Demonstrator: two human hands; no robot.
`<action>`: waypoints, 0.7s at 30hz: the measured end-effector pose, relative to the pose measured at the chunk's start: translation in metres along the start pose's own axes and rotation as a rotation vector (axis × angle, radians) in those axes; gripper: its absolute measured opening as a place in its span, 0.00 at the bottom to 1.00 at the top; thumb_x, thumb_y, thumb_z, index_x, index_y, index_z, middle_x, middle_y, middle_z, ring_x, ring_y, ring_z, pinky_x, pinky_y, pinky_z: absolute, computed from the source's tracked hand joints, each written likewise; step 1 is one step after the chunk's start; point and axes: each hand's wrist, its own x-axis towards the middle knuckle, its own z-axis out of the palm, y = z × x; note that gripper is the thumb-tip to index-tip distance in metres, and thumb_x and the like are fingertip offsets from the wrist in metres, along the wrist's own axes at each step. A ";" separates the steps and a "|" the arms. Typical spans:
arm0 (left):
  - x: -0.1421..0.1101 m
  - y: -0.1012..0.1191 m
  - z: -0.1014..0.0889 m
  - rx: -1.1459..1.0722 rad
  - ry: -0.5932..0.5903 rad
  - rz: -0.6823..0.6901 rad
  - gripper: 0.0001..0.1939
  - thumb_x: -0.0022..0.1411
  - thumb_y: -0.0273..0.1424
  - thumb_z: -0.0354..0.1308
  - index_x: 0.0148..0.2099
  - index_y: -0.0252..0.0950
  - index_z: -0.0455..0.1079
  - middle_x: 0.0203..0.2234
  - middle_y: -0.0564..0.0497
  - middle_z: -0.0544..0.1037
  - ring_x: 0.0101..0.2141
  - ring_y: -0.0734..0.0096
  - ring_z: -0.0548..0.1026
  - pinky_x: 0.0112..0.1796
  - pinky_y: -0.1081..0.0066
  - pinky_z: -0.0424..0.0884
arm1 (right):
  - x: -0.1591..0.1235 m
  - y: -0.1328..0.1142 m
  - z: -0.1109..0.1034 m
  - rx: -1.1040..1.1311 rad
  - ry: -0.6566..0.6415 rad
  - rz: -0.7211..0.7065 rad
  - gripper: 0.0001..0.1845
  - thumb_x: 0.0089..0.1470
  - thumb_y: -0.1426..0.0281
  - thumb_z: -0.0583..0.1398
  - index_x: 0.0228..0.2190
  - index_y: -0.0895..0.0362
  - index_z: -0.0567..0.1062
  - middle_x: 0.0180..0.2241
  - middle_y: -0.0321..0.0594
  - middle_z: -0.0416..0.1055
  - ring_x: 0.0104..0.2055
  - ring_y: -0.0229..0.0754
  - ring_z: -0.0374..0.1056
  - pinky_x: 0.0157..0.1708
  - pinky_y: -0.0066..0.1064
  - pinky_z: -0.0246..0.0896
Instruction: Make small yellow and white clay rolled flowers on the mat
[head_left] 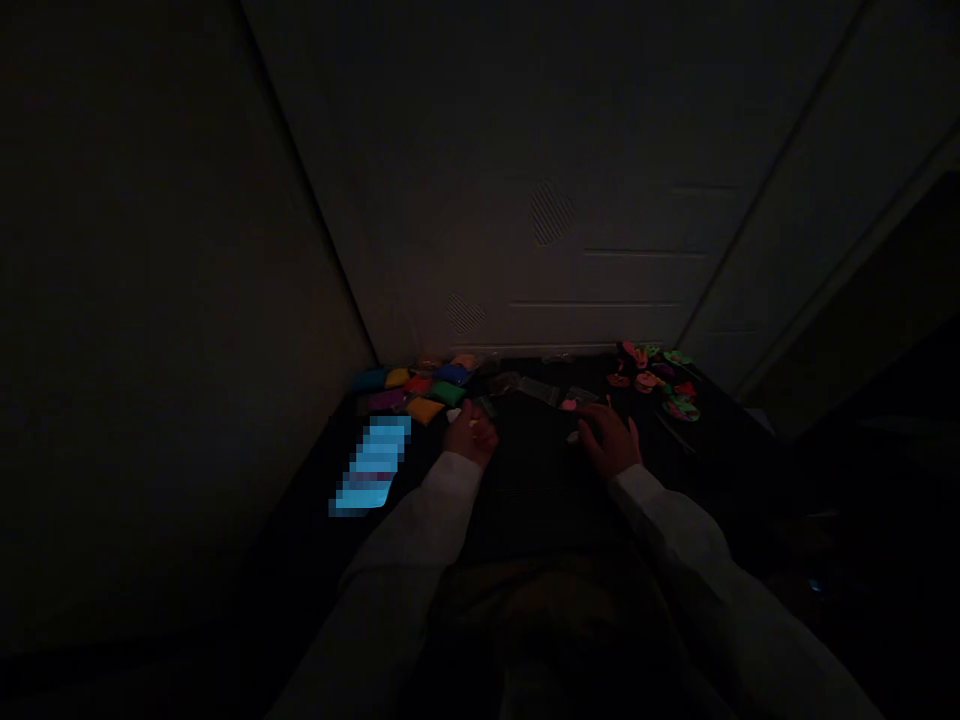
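The scene is very dim. My left hand (471, 436) is closed with curled fingers, and a small yellowish spot shows at them. What it holds cannot be made out. A small white piece (454, 414) is right beside that hand. Over the right part of the dark table, my right hand (611, 442) has its fingers loosely bent and apart, with nothing visible in them. Close to its fingertips are a small pink piece (570, 405) and a small whitish piece (574, 437); whether the hand touches them is unclear.
Several coloured packets, such as an orange one (425, 410) and a green one (448, 392), lie at the back left. A lit phone (373, 465) with a blurred screen lies in front of them. Colourful shaped pieces (681, 407) are at the back right. A pale wall (480, 200) stands behind.
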 end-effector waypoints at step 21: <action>-0.025 -0.005 0.028 -0.177 0.023 0.081 0.20 0.59 0.31 0.49 0.54 0.33 0.56 0.12 0.57 0.67 0.13 0.78 0.68 0.15 0.81 0.61 | 0.021 -0.063 0.012 0.391 0.380 -0.119 0.18 0.56 0.66 0.45 0.47 0.55 0.62 0.50 0.46 0.61 0.53 0.44 0.56 0.51 0.45 0.52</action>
